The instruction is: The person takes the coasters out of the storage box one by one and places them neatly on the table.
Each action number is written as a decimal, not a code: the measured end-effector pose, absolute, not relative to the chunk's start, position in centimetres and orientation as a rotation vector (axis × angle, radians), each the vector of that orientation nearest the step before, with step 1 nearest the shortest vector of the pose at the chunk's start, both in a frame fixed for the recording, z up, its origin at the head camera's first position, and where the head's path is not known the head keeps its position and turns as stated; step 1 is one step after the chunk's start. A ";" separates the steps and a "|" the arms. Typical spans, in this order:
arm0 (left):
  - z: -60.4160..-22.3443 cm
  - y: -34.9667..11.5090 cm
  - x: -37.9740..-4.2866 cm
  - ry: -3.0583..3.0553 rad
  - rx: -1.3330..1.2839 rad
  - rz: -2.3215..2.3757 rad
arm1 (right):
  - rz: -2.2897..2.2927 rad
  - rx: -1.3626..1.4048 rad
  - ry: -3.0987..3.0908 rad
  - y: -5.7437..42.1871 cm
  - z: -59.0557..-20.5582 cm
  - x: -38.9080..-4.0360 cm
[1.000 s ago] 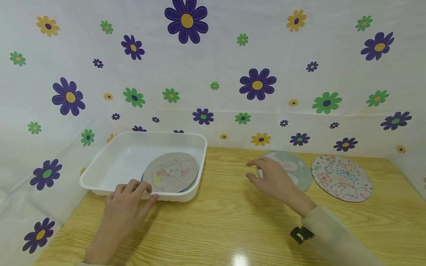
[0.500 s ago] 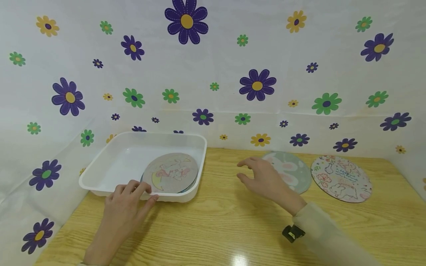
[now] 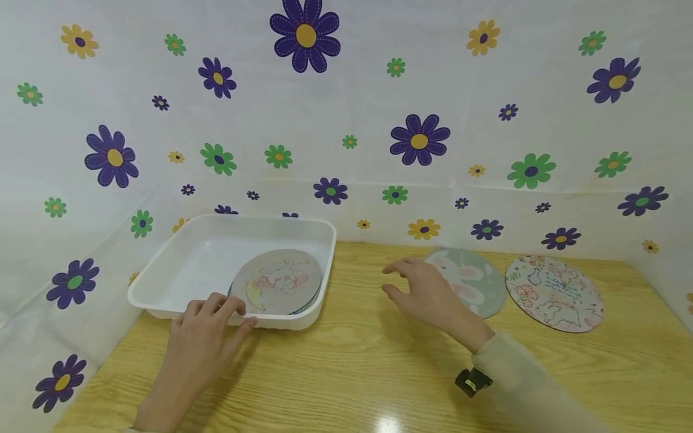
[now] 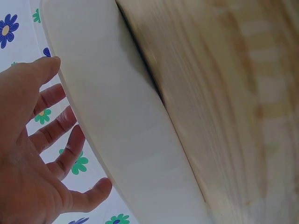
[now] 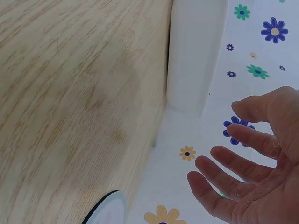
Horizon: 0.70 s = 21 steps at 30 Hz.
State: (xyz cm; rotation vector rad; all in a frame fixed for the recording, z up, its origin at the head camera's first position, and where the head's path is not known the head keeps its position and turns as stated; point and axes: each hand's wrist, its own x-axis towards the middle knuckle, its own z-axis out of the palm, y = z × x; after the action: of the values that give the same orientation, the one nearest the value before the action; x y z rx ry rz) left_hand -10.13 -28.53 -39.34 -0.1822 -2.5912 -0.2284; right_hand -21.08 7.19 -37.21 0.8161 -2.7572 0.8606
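Note:
My left hand [image 3: 203, 343] rests at the front rim of a white plastic tray [image 3: 162, 264], holding it lightly. In the left wrist view its fingertips pass behind the rim while the thumb [image 4: 52, 65] lies at the outer side. Inside the tray's right half lies a small stack of round mats, topped by a grey one [image 3: 284, 279] with a pink-and-yellow moon drawing. My right hand [image 3: 430, 297] hovers above the table with bent, spread fingers and nothing in them. It partly covers a green round mat [image 3: 479, 282] with a white rabbit.
Farther right, a pale round mat [image 3: 557, 294] with floral and rabbit drawings lies flat beside the green one. The wooden table [image 3: 335, 373] ends at a white, flower-printed cloth [image 3: 368, 90] behind and at the left.
My right hand has moved left, away from the green mat, uncovering more of its rabbit picture. The left hand and the tray have stayed where they were.

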 end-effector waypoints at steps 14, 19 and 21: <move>-39.4 -28.4 -10.1 -2.599 -0.183 -0.247 | 0.918 0.907 -2.734 5.4 -37.1 -21.2; -39.5 -28.5 -10.1 -2.587 -0.193 -0.244 | 0.915 0.932 -2.701 4.5 -37.2 -21.3; -39.5 -28.6 -10.1 -2.587 -0.190 -0.245 | 0.918 0.936 -2.695 4.0 -37.1 -21.3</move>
State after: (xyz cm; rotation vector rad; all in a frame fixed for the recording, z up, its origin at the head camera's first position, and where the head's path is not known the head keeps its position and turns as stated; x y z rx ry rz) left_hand -10.10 -28.56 -39.48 -0.1903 -2.5866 -0.2452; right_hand -21.27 4.01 -37.08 0.9363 -2.6952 0.9185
